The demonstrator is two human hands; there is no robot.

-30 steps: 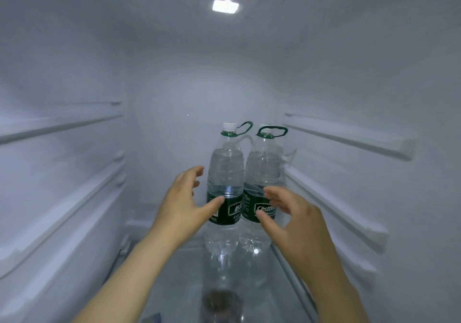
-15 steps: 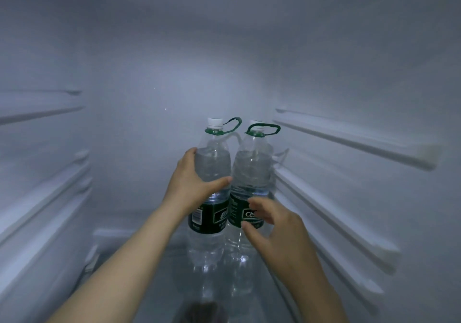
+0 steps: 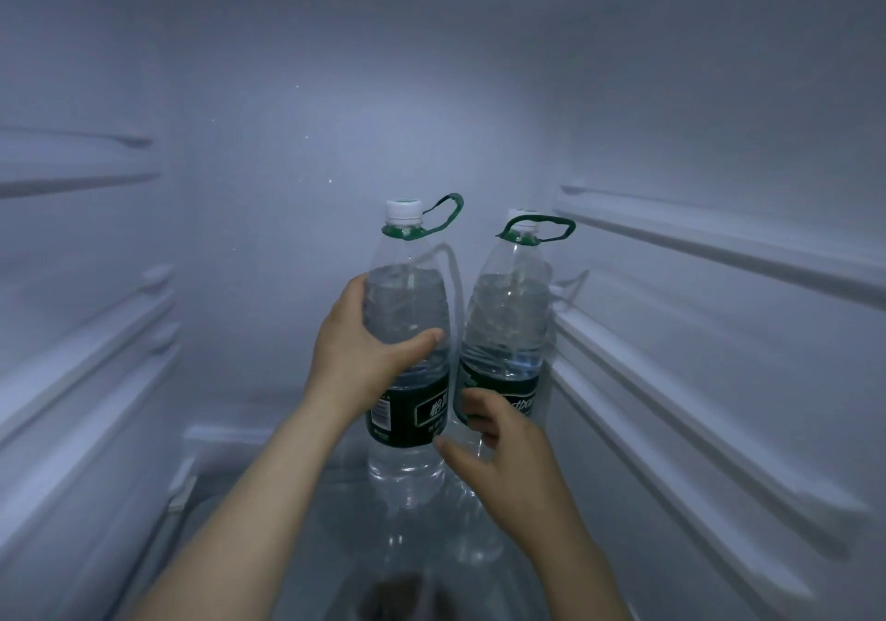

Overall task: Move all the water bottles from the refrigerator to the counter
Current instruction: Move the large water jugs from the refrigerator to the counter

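Inside the refrigerator [image 3: 287, 164], two clear plastic water bottles are seen side by side on the glass shelf [image 3: 287, 534], close to the ribbed right wall [image 3: 695, 380]. The left bottle [image 3: 407, 304] is held with its long axis upright and its white cap [image 3: 403, 210] pointing up. The left hand [image 3: 355, 356] is wrapped round its smooth upper body, the thumb laid across the front just above the dark green label [image 3: 412, 414]. The right bottle [image 3: 510, 323] is also cap-up, its neck leaning slightly to the right. A green plastic carry loop [image 3: 446, 215] is fitted at each neck, both loops pointing right. The right hand [image 3: 503, 457] is held at the right bottle's label, fingers loosely curved and thumb spread, not closed around it; whether the fingertips touch cannot be told.
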